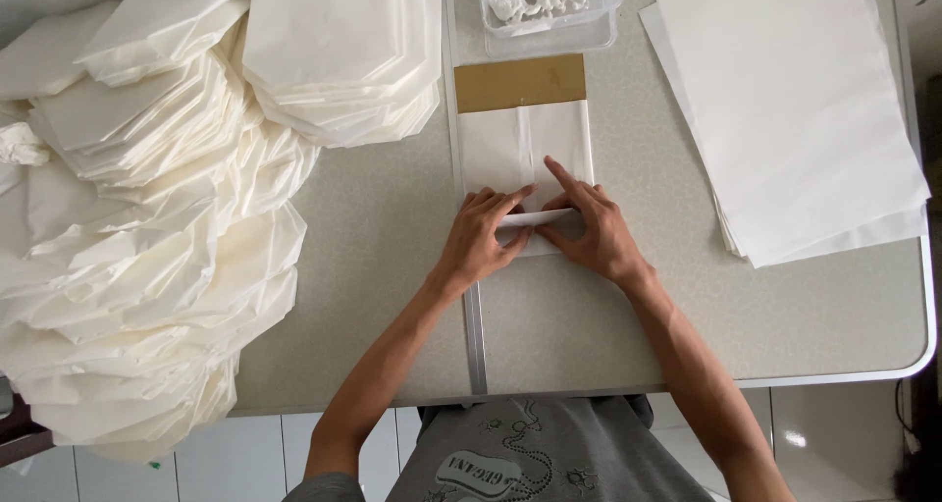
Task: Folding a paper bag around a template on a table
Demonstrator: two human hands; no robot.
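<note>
On my far left I see a big heap of folded white paper bags [147,227], spilling past the table edge and cut off by the frame at the left and top, so I cannot tell how far it runs. Beside it the grey table [392,266] shows a metal seam down its middle.

Next comes the left hand [481,235]. Its fingers are curled and close together, fingertips pressing down on the lower fold of a white paper sheet [525,144] lying at the table's centre. The thumb is tucked under the folded edge, I think, but the hand hides it.

A brown cardboard strip [520,82] lies at the top end of that sheet; whether it runs on beneath the paper I cannot make out.

The right hand [589,229] meets the left one over the same fold, index finger stretched forward along the paper, the others bent and holding the folded flap.

Above, a clear plastic tub [549,6] is cropped by the top edge; its white contents are unclear.

At the right lies a stack of flat white sheets [795,109], with its top cut off.
</note>
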